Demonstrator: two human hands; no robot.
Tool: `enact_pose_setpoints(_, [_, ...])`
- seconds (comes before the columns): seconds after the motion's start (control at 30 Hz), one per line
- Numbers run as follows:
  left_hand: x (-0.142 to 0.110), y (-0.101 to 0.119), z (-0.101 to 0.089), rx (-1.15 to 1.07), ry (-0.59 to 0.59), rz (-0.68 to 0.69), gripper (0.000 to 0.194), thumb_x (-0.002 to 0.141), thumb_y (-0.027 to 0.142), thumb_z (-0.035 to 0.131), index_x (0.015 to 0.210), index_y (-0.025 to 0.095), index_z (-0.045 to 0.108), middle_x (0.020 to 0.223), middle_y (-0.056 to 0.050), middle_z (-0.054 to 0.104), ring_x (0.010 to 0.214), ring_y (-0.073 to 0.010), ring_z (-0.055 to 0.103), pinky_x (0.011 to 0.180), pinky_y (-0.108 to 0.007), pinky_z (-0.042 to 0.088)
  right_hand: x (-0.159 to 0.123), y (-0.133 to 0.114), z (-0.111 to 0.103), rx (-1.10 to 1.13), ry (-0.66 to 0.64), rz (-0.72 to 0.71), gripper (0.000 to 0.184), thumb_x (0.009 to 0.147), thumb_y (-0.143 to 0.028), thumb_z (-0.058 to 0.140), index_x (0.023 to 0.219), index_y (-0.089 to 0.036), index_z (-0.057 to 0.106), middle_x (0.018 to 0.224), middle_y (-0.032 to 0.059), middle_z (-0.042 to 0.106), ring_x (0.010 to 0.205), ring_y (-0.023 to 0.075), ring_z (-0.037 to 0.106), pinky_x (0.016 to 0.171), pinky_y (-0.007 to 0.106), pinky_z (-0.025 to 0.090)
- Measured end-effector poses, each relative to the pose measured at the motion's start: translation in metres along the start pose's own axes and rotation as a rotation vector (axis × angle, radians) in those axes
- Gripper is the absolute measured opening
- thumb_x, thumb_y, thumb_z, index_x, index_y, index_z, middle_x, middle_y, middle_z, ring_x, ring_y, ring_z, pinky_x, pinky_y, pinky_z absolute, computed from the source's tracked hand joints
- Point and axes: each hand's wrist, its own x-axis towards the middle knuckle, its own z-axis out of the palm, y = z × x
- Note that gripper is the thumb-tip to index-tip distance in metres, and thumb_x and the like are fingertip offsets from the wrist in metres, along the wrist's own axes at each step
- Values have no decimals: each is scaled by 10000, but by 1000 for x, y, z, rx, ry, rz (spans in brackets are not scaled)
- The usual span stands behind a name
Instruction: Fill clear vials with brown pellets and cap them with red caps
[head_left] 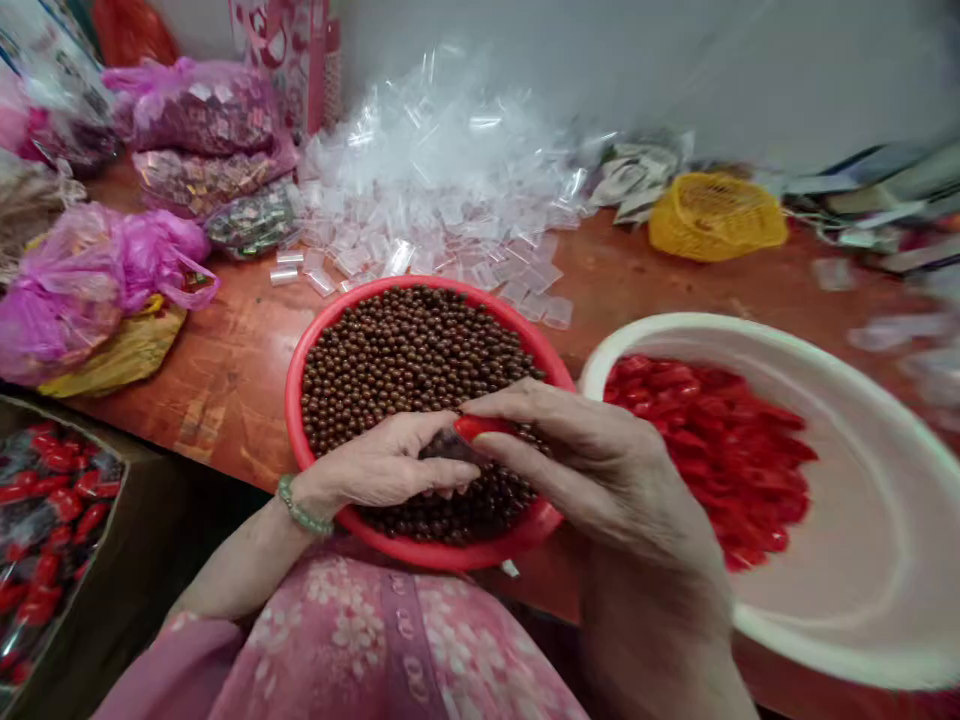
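Above a red basin (294, 400) full of small round brown beads (405, 350), both my hands come together. My left hand (382, 465), with a green bead bracelet (301, 508) at its wrist, is closed around a small see-through container (442, 447) that looks dark inside. Between thumb and fingers, my right hand (600, 460) pinches a red plastic cap (484, 428) at the container's end. Whether the cap is seated on it, I cannot tell. To the right, a white basin (847, 500) holds a heap of red plastic caps (705, 440).
Clear plastic tubes (450, 180) lie heaped behind the red basin. Pink bags (202, 110) stand at the back left. A yellow basket (716, 215) sits at the back right. At lower left, a cardboard box (127, 500) holds several red-capped containers (52, 530).
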Motion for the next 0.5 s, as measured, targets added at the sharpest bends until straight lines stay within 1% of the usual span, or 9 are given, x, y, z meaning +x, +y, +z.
enact_pose_setpoints(0.07, [2, -3, -1, 13, 0, 1, 214, 853, 330, 632, 872, 141, 535, 686, 45, 514, 606, -69, 463, 600, -227, 387, 0, 4, 2, 38, -3, 41, 174, 884, -179, 668, 1038, -252, 700, 918, -26, 722, 799, 105, 669, 732, 208, 532])
enact_pose_setpoints(0.13, [4, -6, -2, -4, -2, 3, 246, 843, 358, 656, 847, 148, 528, 671, 45, 521, 587, -71, 467, 582, -230, 386, 0, 8, 5, 39, 13, 49, 189, 876, -182, 675, 1049, -255, 702, 917, -14, 725, 795, 124, 678, 715, 229, 540])
enact_pose_setpoints(0.2, [6, -8, -3, -59, -8, 7, 308, 813, 404, 698, 833, 158, 514, 663, 46, 526, 568, -73, 470, 559, -231, 385, 0, 9, 8, 10, 65, 21, 217, 875, -174, 672, 1076, -253, 698, 925, 3, 727, 807, 142, 682, 710, 245, 545])
enact_pose_setpoints(0.27, [6, -11, -4, -112, -15, 6, 353, 805, 455, 704, 813, 163, 505, 650, 49, 517, 556, -72, 460, 543, -231, 368, -3, 8, 12, -92, 76, -23, 262, 892, -193, 656, 1149, -238, 672, 987, 35, 724, 877, 165, 686, 763, 269, 555])
enact_pose_setpoints(0.33, [6, -12, -5, -132, 14, 8, 386, 803, 498, 698, 788, 157, 516, 649, 48, 510, 570, -69, 450, 559, -230, 359, -5, 5, 17, -241, 41, -54, 377, 897, -304, 662, 1254, -199, 607, 1099, 95, 698, 991, 215, 672, 848, 329, 559])
enact_pose_setpoints(0.43, [5, -12, -3, -172, 53, -6, 436, 772, 540, 719, 763, 137, 552, 674, 29, 534, 614, -74, 470, 598, -231, 374, -10, 2, 26, -448, -13, -82, 710, 840, -545, 666, 1379, -128, 465, 1205, 187, 629, 1112, 309, 611, 911, 448, 543])
enact_pose_setpoints(0.47, [5, -11, -2, -211, 49, -20, 449, 752, 546, 736, 765, 132, 562, 686, 21, 551, 627, -79, 487, 608, -232, 387, -11, 1, 28, -505, -10, -101, 762, 836, -577, 652, 1395, -111, 430, 1210, 205, 616, 1120, 326, 598, 909, 475, 539])
enact_pose_setpoints(0.5, [5, -10, 0, -260, 45, -36, 456, 733, 545, 753, 765, 129, 568, 690, 15, 563, 633, -83, 501, 614, -234, 397, -11, 1, 31, -563, 3, -124, 765, 848, -569, 639, 1400, -93, 408, 1204, 217, 609, 1114, 336, 592, 900, 492, 537])
